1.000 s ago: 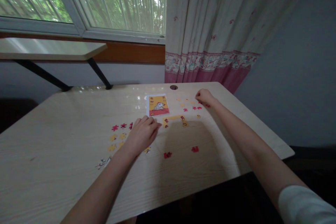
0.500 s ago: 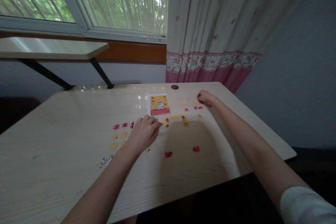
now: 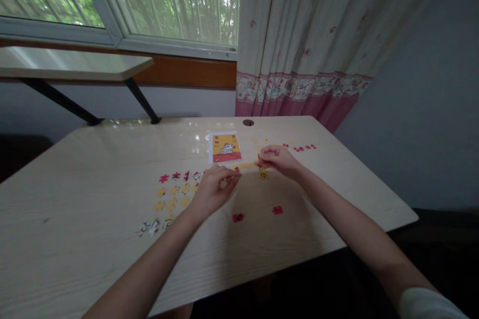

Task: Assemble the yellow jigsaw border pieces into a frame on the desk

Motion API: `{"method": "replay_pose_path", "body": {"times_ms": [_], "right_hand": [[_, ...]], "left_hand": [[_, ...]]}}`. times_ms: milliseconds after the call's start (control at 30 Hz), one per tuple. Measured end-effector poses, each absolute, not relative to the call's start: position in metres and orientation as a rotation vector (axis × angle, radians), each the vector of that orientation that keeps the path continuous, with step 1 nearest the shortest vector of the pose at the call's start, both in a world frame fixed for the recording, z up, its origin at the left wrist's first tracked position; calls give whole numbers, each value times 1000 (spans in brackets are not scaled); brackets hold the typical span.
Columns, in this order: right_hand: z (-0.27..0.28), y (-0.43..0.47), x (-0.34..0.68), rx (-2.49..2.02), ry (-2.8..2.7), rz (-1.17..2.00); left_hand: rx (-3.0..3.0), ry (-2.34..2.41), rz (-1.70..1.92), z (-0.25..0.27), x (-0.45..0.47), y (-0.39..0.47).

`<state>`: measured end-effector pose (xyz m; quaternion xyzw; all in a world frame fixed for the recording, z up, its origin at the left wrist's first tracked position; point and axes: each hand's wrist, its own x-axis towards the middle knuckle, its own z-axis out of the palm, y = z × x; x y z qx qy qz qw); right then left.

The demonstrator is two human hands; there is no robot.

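"Puzzle pieces [image 3: 172,204]: where are they lying, from your end?"

"I'm watching from afar: loose ones are sitting in rows beside the left hand [image 3: 217,187], and red and yellow ones are spreading beyond the right hand [image 3: 279,158]."

"How much is looking done?"

"Only part, I'm judging: a yellow strip [image 3: 245,165], seemingly joined, is stretching between the hands near the printed picture [image 3: 226,148]. Two red pieces [image 3: 277,210] are lying apart, nearer the front edge of the table [image 3: 93,184]. Most pieces are remaining loose."

"And the hands?"

"The left is bending its fingers by the strip's left end; the right is bunching its fingertips by the other. I can't tell whether either is gripping a piece."

"Containers?"

"I'm seeing none; the pieces are resting directly on the table."
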<state>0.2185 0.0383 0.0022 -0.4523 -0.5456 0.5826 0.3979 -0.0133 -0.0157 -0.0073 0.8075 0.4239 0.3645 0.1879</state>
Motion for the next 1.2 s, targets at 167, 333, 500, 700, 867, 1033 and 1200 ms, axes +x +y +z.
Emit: {"method": "replay_pose_path", "body": {"times_ms": [167, 333, 500, 700, 867, 1033, 1200], "right_hand": [[-2, 5, 189, -1003, -1235, 1682], [-8, -3, 182, -954, -1290, 1669], [-15, -1, 188, -950, -1628, 1207], [-9, -6, 190, -932, -1976, 495], [-8, -7, 188, -840, -2037, 302], [-10, -4, 187, -823, -2091, 220], [-17, 4, 185, -932, -2173, 240]], "left_hand": [[1982, 1227, 1101, -9, -4, -19], [1897, 1231, 1086, -9, -4, -19], [1787, 1201, 1148, -9, -6, -17], [1801, 1179, 1110, -9, -10, -15], [1856, 1216, 1077, -9, -10, -15], [1927, 1252, 1011, -8, -12, -15], [2180, 1403, 949, -5, -21, -11]]}}
